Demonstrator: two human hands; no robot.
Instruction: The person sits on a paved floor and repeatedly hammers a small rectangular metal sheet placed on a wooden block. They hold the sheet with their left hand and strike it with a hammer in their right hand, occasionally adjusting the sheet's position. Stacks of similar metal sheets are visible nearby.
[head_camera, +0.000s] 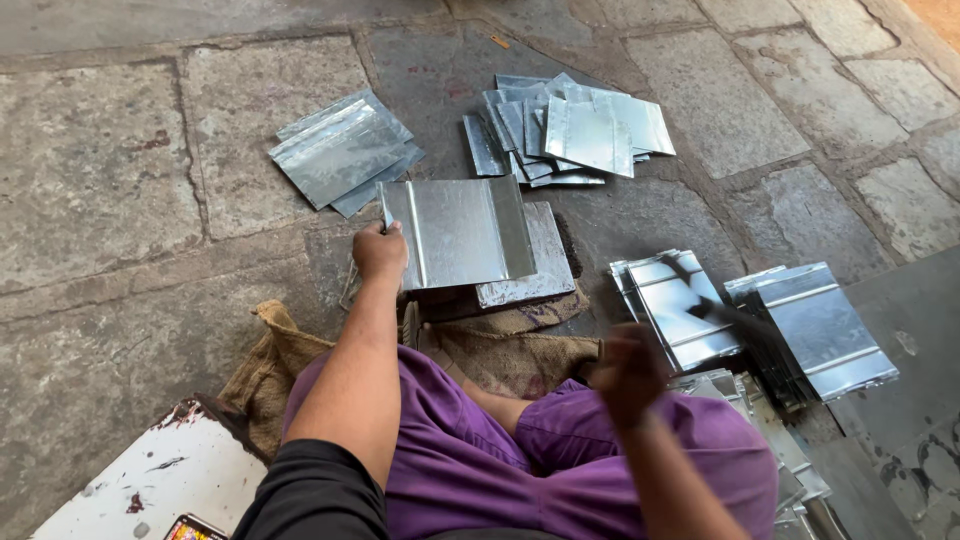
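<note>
So the whole thing sits on a rough stone floor (110, 170), with a burlap sack (500, 350) spread in front of the purple-trousered legs (480, 460), and everything else is best placed off the folded metal sheet (460, 232) that the left hand (380, 250) grips closed around its near-left edge. That sheet lies over a flat grey plate (540, 265), which rests on the sack, so it's basically dead centre and just beyond the knees. Up-left of the sheet there's a small stack of shiny sheets (340, 150), straight beyond it a messier fanned pile (570, 130), and to its right two more stacks (760, 320) with ribbed folds. The right hand (628, 372) is down-right of the sheet and motion-blurred; it looks closed on some dark tool (720, 312), but honestly I can't tell what it is. What worries me: those edges look thin and raw, and bare fingers wrapped round one could get sliced if the sheet slips or gets jolted. A fast swing from the blurry hand landing off-target seems a risk for the left knuckles. The plate overhangs soft sacking, so it might rock and throw the sheet askew. And the fanned pile looks ready to slide.
</note>
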